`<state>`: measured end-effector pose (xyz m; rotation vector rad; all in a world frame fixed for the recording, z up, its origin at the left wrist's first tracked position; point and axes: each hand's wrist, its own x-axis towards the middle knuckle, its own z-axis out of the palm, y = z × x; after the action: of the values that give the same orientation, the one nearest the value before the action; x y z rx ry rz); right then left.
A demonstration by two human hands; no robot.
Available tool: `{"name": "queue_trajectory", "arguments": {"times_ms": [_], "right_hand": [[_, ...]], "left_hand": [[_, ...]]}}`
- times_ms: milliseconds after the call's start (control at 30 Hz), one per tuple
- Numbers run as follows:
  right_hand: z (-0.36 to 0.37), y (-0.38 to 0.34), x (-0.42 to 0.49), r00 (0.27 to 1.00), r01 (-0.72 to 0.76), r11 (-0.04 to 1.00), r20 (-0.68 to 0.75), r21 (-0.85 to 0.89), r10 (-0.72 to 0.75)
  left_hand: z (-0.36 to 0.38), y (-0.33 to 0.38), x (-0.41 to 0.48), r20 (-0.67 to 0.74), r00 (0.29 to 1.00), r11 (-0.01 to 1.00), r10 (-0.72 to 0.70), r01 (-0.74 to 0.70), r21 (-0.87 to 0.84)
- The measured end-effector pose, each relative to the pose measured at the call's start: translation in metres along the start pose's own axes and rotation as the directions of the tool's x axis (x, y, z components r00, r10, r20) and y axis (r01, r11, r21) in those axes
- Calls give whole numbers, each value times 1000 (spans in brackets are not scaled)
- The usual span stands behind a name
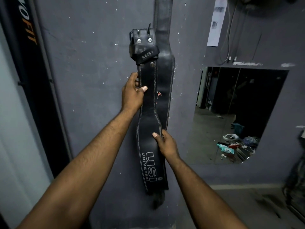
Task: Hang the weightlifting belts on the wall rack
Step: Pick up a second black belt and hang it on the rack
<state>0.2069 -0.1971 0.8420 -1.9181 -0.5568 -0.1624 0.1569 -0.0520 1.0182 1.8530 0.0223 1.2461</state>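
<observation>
A black leather weightlifting belt [149, 116] with white "USI UNIVERSAL" print is held upright against the grey wall, its buckle end at the top. My left hand [132, 95] grips its left edge at the narrow upper part. My right hand [165, 144] grips its right edge at the wide lower part. Behind it a second black belt [165, 47] hangs down the wall from above the frame. The rack or hook that holds it is out of view.
The grey wall [92, 80] is chipped. A mirror [231, 113] to the right reflects a cluttered floor. Cables [229, 38] and a paper notice [216, 22] hang above it. A dark door frame [33, 71] with orange lettering runs down the left.
</observation>
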Motion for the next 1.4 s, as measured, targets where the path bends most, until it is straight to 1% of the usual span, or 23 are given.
{"name": "queue_trajectory", "arguments": {"times_ms": [33,67,133,167,200,267,333,400,500,567,633,700,767,867,933,1000,1100,1133,1167,1233,1300,1333,1400], "right_hand": [[-2,-2,-1,1000,4,1000,1,17,-4],[-6,-2,-1,999,-2,997,46,79,-1],[-14,3,-3,975,-88,966,222,244,33],[-16,6,-5,953,-122,953,302,276,35],[-14,12,-6,948,-126,964,315,235,47],[-5,23,-9,977,-77,995,205,70,62],[5,30,-11,991,-75,997,114,0,75],[6,27,-15,991,-87,995,104,41,82],[-6,5,-18,971,-122,980,221,155,86],[-16,-19,-8,975,-37,981,223,191,-7],[-21,-53,12,988,72,966,115,250,-104],[-27,-86,33,988,148,939,1,312,-156],[-36,-112,50,977,189,923,29,337,-210],[-50,-132,56,948,252,902,99,351,-304],[-52,-139,54,933,290,904,116,314,-340],[-52,-142,52,924,328,896,95,300,-370],[-50,-146,52,924,343,874,43,343,-379],[-50,-149,52,926,344,872,27,348,-376],[-50,-152,53,927,348,874,13,339,-374],[-51,-155,55,921,374,875,-12,307,-389],[-51,-157,56,916,392,877,-27,279,-401],[-50,-158,55,920,383,882,-30,275,-390],[-51,-158,54,927,371,885,-48,282,-373]], "left_hand": [[0,1,0,-2,1000,1000,7,-7,3],[-1,1,0,-7,1000,1000,13,-13,1],[-5,2,4,-10,1000,1000,17,-17,-6],[-8,3,7,-15,1000,1000,14,-14,-9],[-9,4,12,-19,1000,1000,11,-11,-16],[-7,6,18,-6,1000,999,12,-12,-31],[-5,10,17,19,999,999,28,-28,-21],[-4,10,15,50,998,999,37,-36,-33],[-12,9,18,140,990,997,16,-5,-74],[-18,10,24,256,966,991,-27,59,-117],[-19,13,26,364,930,981,-49,113,-156],[-17,18,23,426,904,976,-29,118,-184],[-19,22,20,451,892,980,20,73,-187],[-28,23,22,483,875,993,45,12,-114],[-38,15,22,526,849,997,46,-4,-81],[-47,-5,17,593,805,993,-12,79,-88],[-57,-42,-8,733,650,960,-199,278,14],[-57,-52,-18,744,621,944,-246,329,37],[-56,-59,-28,726,633,937,-268,346,44],[-48,-66,-43,606,755,962,-252,266,69],[-37,-62,-54,450,868,974,-210,148,169],[-33,-60,-59,373,908,968,-192,114,222],[-30,-61,-64,316,934,968,-166,93,235]]}}
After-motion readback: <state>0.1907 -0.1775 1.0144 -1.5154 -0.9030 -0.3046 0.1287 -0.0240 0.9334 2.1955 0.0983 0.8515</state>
